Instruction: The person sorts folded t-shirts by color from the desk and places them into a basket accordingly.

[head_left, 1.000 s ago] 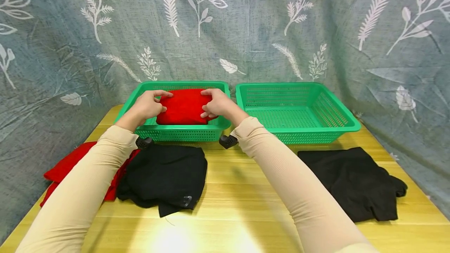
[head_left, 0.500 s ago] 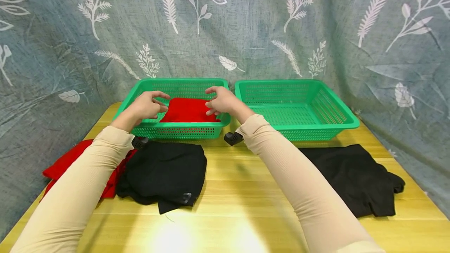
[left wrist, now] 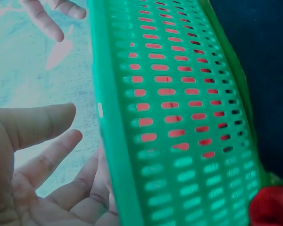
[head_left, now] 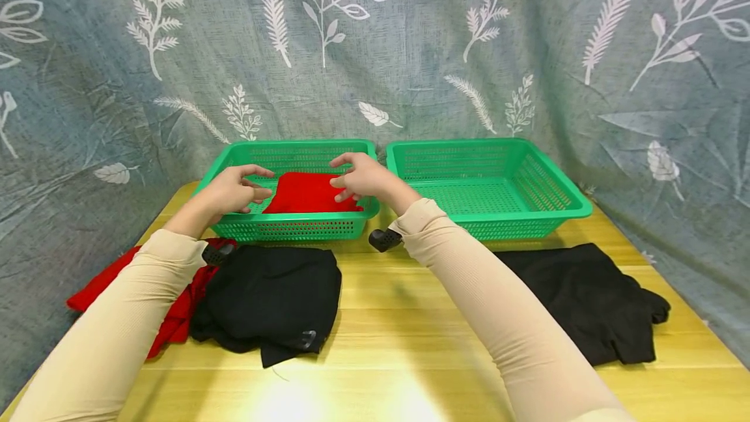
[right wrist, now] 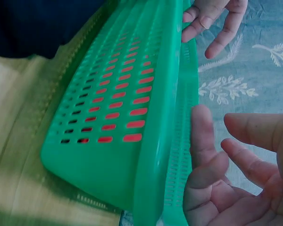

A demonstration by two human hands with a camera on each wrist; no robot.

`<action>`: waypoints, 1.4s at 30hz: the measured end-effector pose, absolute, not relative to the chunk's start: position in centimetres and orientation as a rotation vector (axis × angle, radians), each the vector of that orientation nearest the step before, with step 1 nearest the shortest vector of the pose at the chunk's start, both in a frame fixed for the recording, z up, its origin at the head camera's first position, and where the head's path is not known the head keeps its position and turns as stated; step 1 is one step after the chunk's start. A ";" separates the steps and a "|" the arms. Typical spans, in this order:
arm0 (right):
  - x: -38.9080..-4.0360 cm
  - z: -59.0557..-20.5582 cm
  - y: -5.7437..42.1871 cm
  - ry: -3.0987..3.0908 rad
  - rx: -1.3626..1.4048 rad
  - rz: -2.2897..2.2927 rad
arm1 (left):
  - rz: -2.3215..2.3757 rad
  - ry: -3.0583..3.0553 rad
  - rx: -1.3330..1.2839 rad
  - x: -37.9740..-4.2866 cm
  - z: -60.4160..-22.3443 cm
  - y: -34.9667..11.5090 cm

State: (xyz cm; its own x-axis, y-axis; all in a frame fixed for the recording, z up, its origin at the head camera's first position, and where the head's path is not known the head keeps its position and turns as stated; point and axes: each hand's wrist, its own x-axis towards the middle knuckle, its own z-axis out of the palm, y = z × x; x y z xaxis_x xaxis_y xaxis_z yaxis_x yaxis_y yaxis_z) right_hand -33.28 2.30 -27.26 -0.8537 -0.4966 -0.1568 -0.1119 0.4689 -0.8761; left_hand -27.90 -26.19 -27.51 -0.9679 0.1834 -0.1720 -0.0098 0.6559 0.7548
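A folded red cloth lies inside the left green basket; in both wrist views its red shows through the slots of the wall. My left hand is over the basket's left part, fingers spread and holding nothing. Just past the cloth's right side is my right hand, its fingers loosely bent with nothing between them; it overlaps the cloth's edge in the head view. In the left wrist view the left thumb and fingers are apart beside the basket rim. The right wrist view shows the right fingers likewise apart.
A second green basket stands to the right with nothing in it. In front on the wooden table lie a black cloth, a red cloth partly under the left sleeve, and another black cloth at the right.
A second ago both hands held the red cloth by its sides over the left basket. It came down into the basket, and the hands let go and drew apart, the left one moving left.
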 end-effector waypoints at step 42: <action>-27.0 -28.8 -5.8 2.109 -0.905 -1.217 | 1.210 2.790 0.142 -18.3 -28.3 -35.8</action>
State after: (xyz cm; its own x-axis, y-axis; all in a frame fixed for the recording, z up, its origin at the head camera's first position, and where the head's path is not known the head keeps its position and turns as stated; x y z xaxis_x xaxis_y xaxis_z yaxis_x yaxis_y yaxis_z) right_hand -26.96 -5.83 -28.81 -0.6305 -0.7673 -0.1172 -0.2822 0.3673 -0.8863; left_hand -18.29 -35.82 -28.34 -0.9910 0.1238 -0.0519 0.0467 0.6803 0.7314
